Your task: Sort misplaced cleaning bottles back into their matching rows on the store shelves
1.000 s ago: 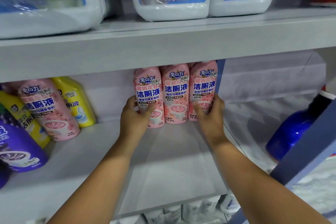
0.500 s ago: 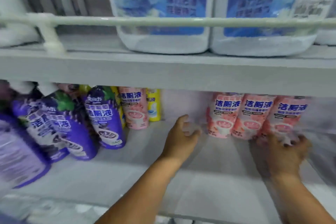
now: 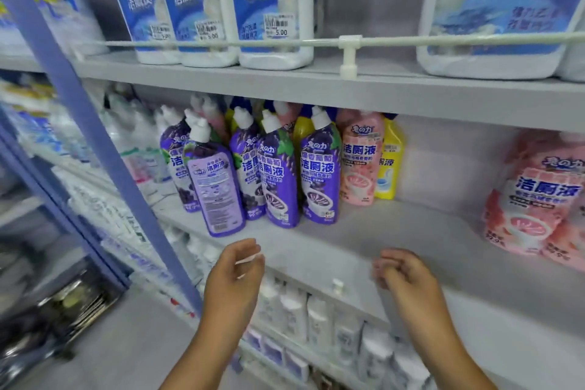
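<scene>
Hands (image 3: 234, 272) (image 3: 408, 272) are hovering released, gripping nothing; we are judging the pink bottle (image 3: 359, 161) beyond them, misplaced beside purple bottles (image 3: 319, 174).

blue upright post (image 3: 95, 149) (left of the shelves), white rail (image 3: 348, 40).

One head-worn camera, close to the middle shelf (image 3: 395, 231), facing forward and slightly down, angled leftward along the aisle; forearms enter from the bottom edge.
</scene>
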`<move>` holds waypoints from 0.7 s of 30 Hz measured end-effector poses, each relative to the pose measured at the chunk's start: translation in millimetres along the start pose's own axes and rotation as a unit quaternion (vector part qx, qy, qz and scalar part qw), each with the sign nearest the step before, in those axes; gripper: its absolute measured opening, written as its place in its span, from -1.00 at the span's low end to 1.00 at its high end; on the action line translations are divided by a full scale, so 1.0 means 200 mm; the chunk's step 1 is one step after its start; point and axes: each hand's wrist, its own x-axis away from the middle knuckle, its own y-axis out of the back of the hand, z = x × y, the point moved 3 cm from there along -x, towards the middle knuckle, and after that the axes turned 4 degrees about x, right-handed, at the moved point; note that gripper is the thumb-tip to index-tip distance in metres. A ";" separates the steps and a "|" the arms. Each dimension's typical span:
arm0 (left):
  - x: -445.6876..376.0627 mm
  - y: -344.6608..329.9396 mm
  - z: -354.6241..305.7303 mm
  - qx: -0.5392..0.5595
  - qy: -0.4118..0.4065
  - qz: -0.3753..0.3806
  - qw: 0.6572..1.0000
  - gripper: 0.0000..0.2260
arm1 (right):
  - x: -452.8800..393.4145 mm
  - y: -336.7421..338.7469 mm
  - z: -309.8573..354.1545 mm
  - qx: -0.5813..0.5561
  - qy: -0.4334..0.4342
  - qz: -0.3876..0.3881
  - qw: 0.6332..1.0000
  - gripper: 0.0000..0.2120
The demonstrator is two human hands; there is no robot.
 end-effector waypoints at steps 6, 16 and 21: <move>-0.18 0.29 -0.09 -0.003 -0.053 -0.081 0.995 -0.80 | 0.02 -0.21 0.14 0.009 -0.017 0.040 0.999 -0.75; -0.72 0.43 -0.10 -0.039 -0.139 0.021 0.989 -0.55 | -0.16 -0.74 0.71 0.079 0.130 -0.078 0.985 -0.69; -0.83 0.42 -0.04 -0.044 -0.115 0.096 0.988 -0.47 | -0.29 -0.99 0.61 0.083 0.075 -0.063 0.992 -0.52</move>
